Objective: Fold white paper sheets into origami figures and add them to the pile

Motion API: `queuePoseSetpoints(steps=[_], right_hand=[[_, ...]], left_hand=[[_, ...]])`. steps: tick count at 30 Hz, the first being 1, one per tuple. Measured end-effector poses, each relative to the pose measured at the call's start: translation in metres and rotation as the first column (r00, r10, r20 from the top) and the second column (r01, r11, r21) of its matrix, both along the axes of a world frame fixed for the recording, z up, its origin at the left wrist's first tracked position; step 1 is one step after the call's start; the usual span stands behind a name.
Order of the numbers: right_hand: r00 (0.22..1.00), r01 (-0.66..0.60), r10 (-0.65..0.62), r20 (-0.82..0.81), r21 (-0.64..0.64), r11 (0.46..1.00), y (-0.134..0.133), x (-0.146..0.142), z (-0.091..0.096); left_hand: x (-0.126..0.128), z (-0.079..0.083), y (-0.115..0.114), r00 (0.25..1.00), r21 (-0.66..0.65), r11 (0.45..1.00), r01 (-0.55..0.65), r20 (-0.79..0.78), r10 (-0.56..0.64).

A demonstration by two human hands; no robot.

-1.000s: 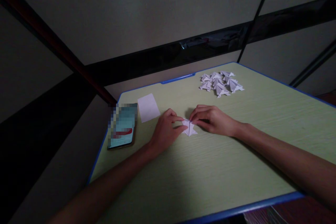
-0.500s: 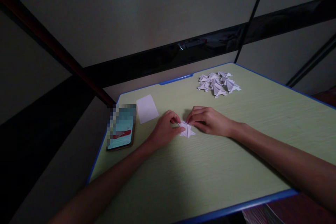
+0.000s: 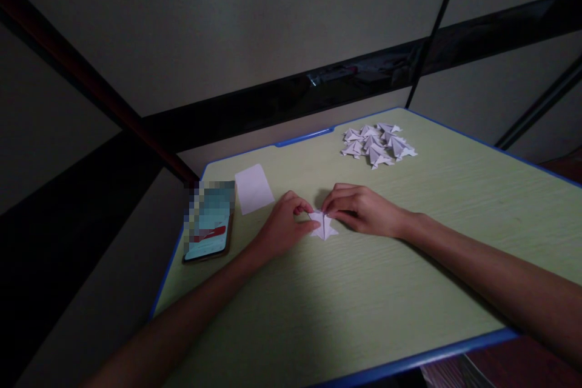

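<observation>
A small white folded paper figure (image 3: 324, 227) lies on the pale green table (image 3: 373, 291), between both hands. My left hand (image 3: 282, 227) pinches its left side with thumb and curled fingers. From the right, my right hand (image 3: 359, 209) presses its fingertips together on the figure's top edge. Part of the paper is hidden under the fingers.
A heap of several finished white paper figures (image 3: 377, 142) sits at the far side of the table. A blank white paper sheet (image 3: 253, 188) lies left of my hands, beside a phone (image 3: 209, 224) with a lit screen near the left edge. The table has a blue rim (image 3: 409, 361).
The hands and the folded paper have barely shifted; my left fingers have curled slightly tighter on the paper. The view has drifted a little.
</observation>
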State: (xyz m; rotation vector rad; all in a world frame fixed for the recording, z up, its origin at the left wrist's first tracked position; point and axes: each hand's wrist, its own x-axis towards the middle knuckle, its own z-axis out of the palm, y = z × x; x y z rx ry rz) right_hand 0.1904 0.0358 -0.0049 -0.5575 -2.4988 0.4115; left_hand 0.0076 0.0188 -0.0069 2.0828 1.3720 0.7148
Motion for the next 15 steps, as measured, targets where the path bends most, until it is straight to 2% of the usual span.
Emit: queuePoseSetpoints(steps=[8, 11, 15], right_hand=[[0.999, -0.043, 0.043, -0.008, -0.01, 0.999, 0.0005, 0.0003, -0.0008], [0.999, -0.049, 0.05, 0.014, -0.027, 0.998, 0.001, 0.0003, -0.0007], [1.0, -0.015, 0.016, 0.004, -0.08, 0.997, 0.002, -0.0014, -0.0004]], left_hand=[[-0.0002, 0.0003, 0.0007, 0.999, 0.002, 0.999, 0.044, 0.014, -0.044], [-0.0008, -0.0018, -0.0012, 0.999, 0.07, 0.997, 0.023, 0.035, -0.025], [-0.0021, -0.0037, -0.0071, 0.996, 0.207, 0.974, 0.092, -0.034, -0.087]])
